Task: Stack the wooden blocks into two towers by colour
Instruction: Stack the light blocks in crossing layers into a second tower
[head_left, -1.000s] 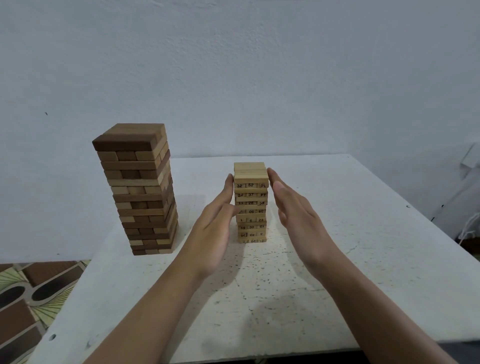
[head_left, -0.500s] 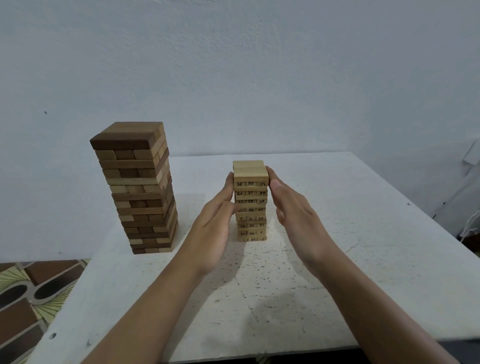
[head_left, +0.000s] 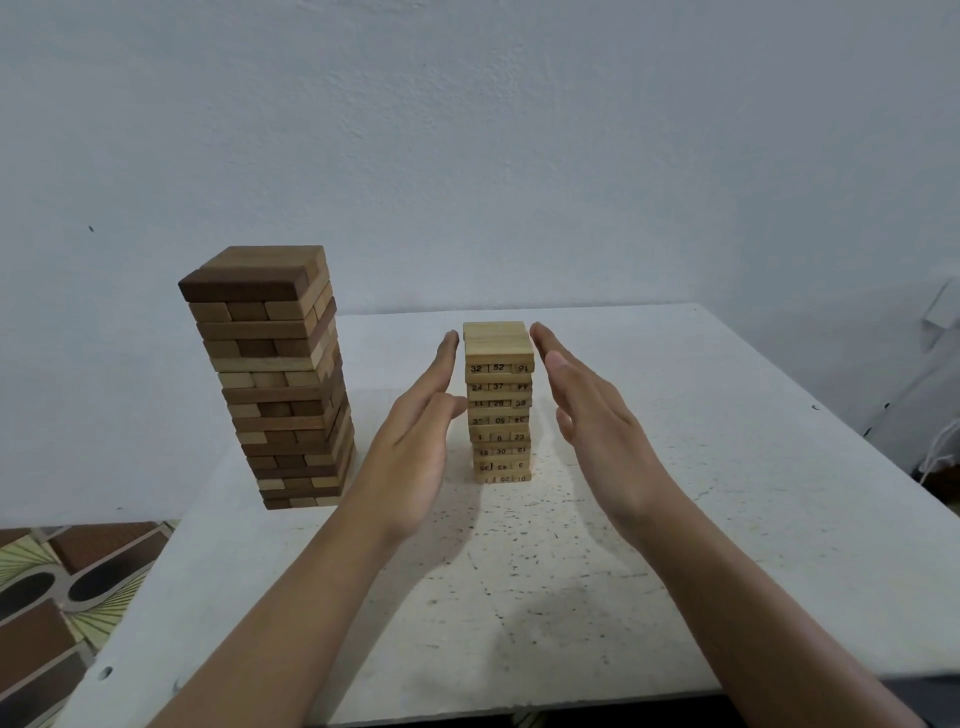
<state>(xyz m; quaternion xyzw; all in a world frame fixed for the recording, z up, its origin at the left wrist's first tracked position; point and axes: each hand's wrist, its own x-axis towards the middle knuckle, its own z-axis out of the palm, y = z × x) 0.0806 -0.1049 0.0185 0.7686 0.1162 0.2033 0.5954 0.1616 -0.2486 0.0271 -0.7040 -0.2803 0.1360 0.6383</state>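
Pale tower (head_left: 500, 405): centre of table (head_left: 727, 493), dark tower (head_left: 280, 374) well left. I hold left hand (head_left: 415, 441) and right hand (head_left: 597, 431) flat, empty, just beside its flanks. Step: squaring. Next, I judge: gentle even press.

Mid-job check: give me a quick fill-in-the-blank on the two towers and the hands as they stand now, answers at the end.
1. Of the two towers on the table, the dark brown tower is the ____ one.
2. The pale tower carries printed ____ on its blocks.
3. The left hand and the right hand flank the pale tower and hold nothing; the dark brown tower stands on the ____ hand's side.
Missing words: taller; numbers; left.
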